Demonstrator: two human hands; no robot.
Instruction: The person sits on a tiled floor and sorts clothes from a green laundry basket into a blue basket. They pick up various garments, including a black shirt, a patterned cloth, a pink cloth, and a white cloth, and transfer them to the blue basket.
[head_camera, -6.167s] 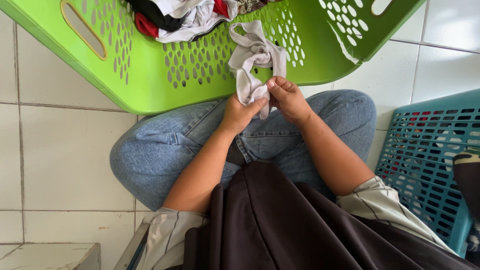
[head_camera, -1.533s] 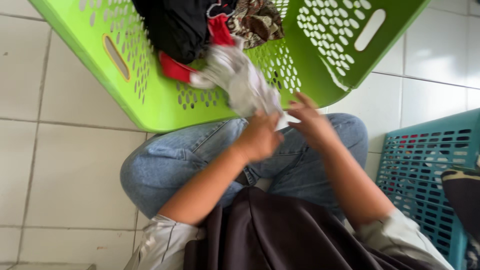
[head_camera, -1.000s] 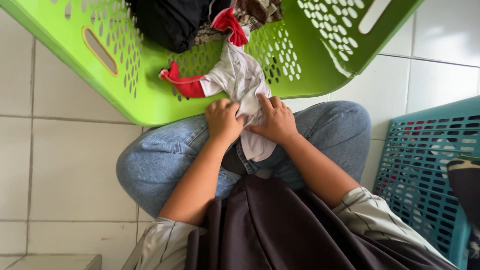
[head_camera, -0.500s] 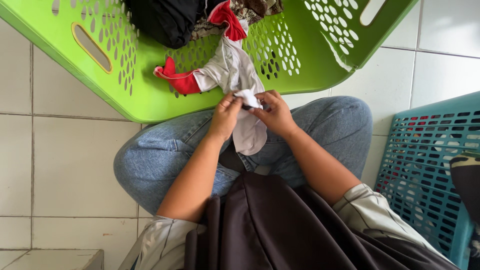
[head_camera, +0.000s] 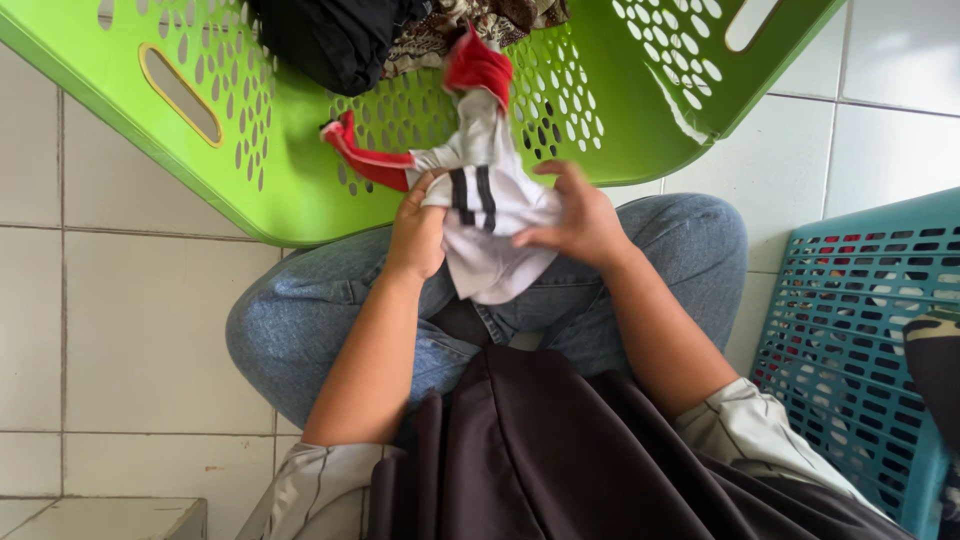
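I hold a small white garment (head_camera: 490, 225) with red sleeves and two black stripes above my lap. My left hand (head_camera: 418, 228) grips its left edge near the stripes. My right hand (head_camera: 575, 222) pinches its right side, fingers partly spread over the cloth. The garment's upper part trails over the rim into the green laundry basket (head_camera: 240, 170), which is tilted toward me. Inside the basket lie a black garment (head_camera: 335, 40) and a brown patterned cloth (head_camera: 450, 25).
I sit cross-legged in blue jeans (head_camera: 300, 320) on a white tiled floor (head_camera: 120, 330). A teal plastic basket (head_camera: 860, 330) stands at my right, with a dark patterned cloth (head_camera: 935, 370) over its edge. A dark fabric (head_camera: 540, 460) covers my front.
I dropped a grey-white cloth and pulled the red-sleeved white garment out of the green basket toward my lap. Both hands have now spread it so the black stripes show.
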